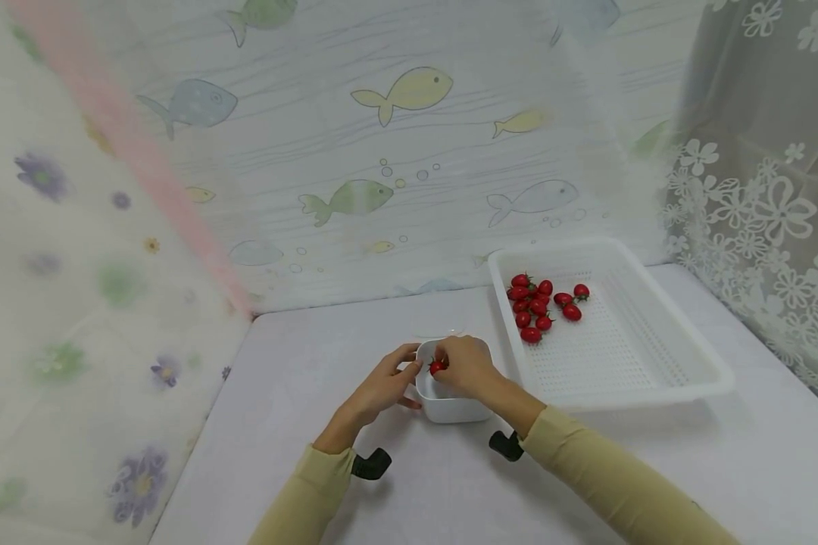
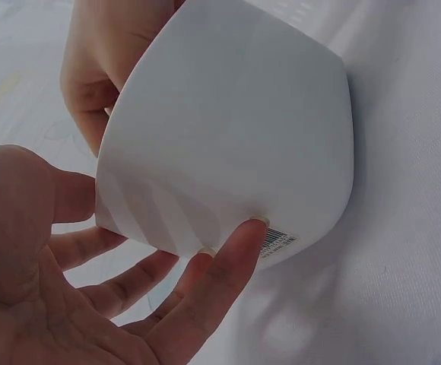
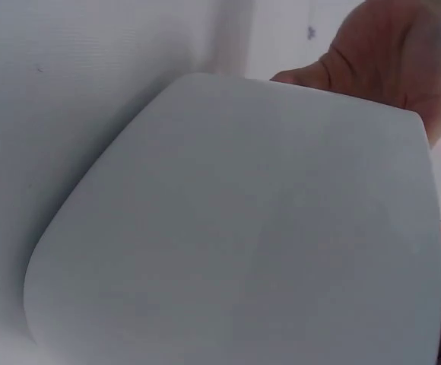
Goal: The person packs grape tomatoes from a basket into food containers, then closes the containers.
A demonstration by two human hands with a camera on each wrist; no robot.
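Fingers of right hand point(image 1: 466, 367) pinch tomato point(image 1: 437, 368) over bowl point(image 1: 450, 405).

Bare table point(image 1: 313, 393) is lying open to the left of the left hand point(image 1: 380, 390) and toward the body, behind both wrists. The small white bowl point(image 1: 450, 405) is sitting between the hands, blocking any straight pass from one to the other. Just right of the right hand point(image 1: 466, 367), the white basket's point(image 1: 654, 378) near rim is walling off that side. Beyond the fingers, the fish-print backdrop point(image 1: 382, 189) is closing the far edge.
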